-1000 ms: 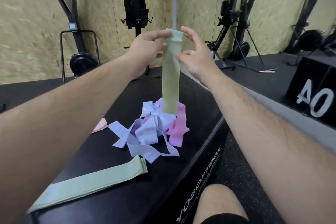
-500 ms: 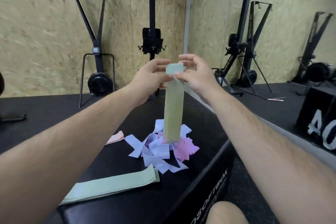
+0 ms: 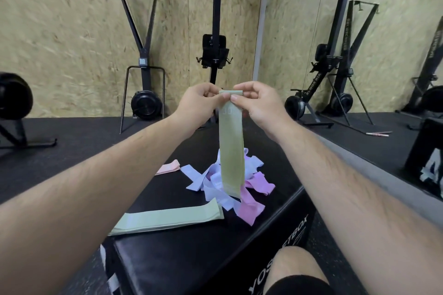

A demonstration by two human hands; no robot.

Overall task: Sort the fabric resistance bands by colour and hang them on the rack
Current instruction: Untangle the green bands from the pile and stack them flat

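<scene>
A pale green fabric band (image 3: 232, 148) hangs straight down in front of me. My left hand (image 3: 199, 105) and my right hand (image 3: 257, 103) both pinch its top edge, thumbs close together. Below it, on a black soft box (image 3: 167, 254), lies a heap of lilac bands (image 3: 211, 182) and pink bands (image 3: 251, 201). A second green band (image 3: 167, 219) lies flat near the box's front left. One light pink band (image 3: 169, 166) lies alone at the left of the heap. No rack is recognisable in view.
Black ski-trainer machines (image 3: 143, 60) stand against the chipboard wall, with another pair at the right (image 3: 335, 67). A black box with white numerals (image 3: 426, 158) sits on the right. My knee (image 3: 294, 268) shows at the bottom beside the soft box.
The camera has tilted up, so the hands and hanging green band sit lower in view. Both hands have closed in on the band's top edge and now pinch it.
</scene>
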